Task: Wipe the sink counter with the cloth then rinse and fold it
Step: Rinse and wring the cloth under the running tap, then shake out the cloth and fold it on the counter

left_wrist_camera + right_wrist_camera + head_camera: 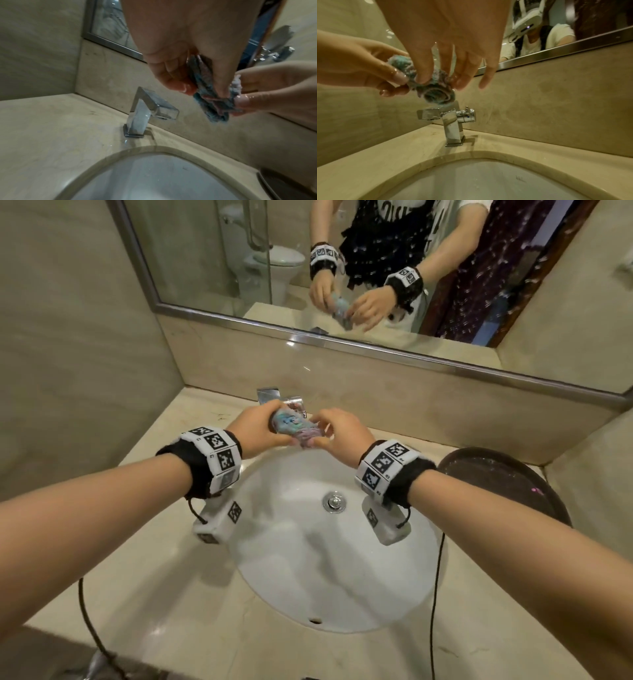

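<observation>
A small wet cloth [297,429], blue and pinkish, is bunched into a tight roll above the back of the white sink [291,542], just in front of the chrome faucet [270,396]. My left hand [260,429] grips its left end, thumb and fingers curled round it. My right hand [339,436] pinches the right end. In the left wrist view the cloth [211,97] hangs between my left fingers [173,81] and the right hand [267,94]. The right wrist view shows the rolled end of the cloth [435,93] above the faucet [452,121], with no water running.
Beige stone counter [164,594] surrounds the sink [488,180]. A dark round bowl [507,484] stands at the right on the counter. A mirror [342,268] and stone backsplash rise behind the faucet [145,111]. Cables hang from both wrists.
</observation>
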Action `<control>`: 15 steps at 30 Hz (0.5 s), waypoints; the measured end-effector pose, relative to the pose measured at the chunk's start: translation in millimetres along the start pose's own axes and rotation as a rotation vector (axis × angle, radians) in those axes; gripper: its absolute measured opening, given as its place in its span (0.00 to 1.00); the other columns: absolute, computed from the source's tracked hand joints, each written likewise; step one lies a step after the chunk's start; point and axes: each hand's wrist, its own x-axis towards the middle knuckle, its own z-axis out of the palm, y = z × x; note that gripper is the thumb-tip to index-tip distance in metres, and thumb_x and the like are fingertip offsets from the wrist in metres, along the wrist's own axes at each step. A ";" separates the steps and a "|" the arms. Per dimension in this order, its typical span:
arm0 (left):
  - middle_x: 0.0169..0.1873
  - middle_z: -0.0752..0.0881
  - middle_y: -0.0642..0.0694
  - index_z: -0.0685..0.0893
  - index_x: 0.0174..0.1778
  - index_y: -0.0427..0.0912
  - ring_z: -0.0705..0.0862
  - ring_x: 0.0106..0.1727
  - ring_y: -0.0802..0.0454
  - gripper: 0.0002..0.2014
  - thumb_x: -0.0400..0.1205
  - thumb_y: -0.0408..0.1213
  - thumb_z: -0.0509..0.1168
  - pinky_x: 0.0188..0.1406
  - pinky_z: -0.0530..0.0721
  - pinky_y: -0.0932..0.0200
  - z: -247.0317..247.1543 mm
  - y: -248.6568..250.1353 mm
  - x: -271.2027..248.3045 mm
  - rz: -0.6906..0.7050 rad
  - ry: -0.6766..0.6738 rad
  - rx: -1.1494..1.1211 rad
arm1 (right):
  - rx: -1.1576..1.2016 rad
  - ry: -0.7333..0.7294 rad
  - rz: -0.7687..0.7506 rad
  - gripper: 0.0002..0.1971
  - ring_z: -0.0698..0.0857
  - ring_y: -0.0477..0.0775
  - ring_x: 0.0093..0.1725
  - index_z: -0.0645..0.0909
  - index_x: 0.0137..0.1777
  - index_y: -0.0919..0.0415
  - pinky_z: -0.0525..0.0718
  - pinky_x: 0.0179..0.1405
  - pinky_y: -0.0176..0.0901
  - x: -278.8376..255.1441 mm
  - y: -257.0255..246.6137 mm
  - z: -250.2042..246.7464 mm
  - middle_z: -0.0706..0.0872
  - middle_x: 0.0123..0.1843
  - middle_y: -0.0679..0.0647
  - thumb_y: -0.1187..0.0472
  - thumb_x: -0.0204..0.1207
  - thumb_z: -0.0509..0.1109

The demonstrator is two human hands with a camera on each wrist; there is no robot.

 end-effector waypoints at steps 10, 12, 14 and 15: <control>0.27 0.77 0.53 0.75 0.31 0.48 0.73 0.28 0.58 0.15 0.69 0.41 0.77 0.26 0.70 0.68 -40.3 -49.5 -53.5 -0.263 0.186 -0.001 | 0.159 0.120 -0.135 0.15 0.84 0.59 0.59 0.81 0.64 0.60 0.78 0.61 0.43 21.2 -64.9 31.8 0.88 0.58 0.59 0.63 0.78 0.65; 0.27 0.75 0.52 0.71 0.27 0.50 0.72 0.30 0.54 0.17 0.71 0.41 0.75 0.26 0.67 0.66 -49.8 -59.7 -63.7 -0.301 0.210 0.075 | 0.176 0.167 -0.109 0.11 0.85 0.61 0.56 0.83 0.58 0.62 0.81 0.59 0.48 28.7 -74.2 32.1 0.88 0.54 0.60 0.62 0.79 0.64; 0.26 0.74 0.52 0.70 0.27 0.51 0.73 0.33 0.51 0.17 0.73 0.41 0.73 0.27 0.67 0.64 -60.3 -68.4 -75.6 -0.334 0.177 0.149 | 0.195 0.171 -0.118 0.09 0.83 0.58 0.47 0.84 0.51 0.63 0.79 0.50 0.44 33.9 -84.7 30.3 0.87 0.45 0.57 0.61 0.79 0.65; 0.26 0.74 0.52 0.70 0.27 0.50 0.73 0.33 0.50 0.17 0.74 0.41 0.73 0.27 0.67 0.63 -64.8 -73.0 -81.6 -0.354 0.153 0.170 | 0.205 0.157 -0.138 0.09 0.80 0.56 0.43 0.85 0.49 0.64 0.75 0.45 0.41 34.3 -91.2 29.9 0.84 0.41 0.55 0.61 0.79 0.65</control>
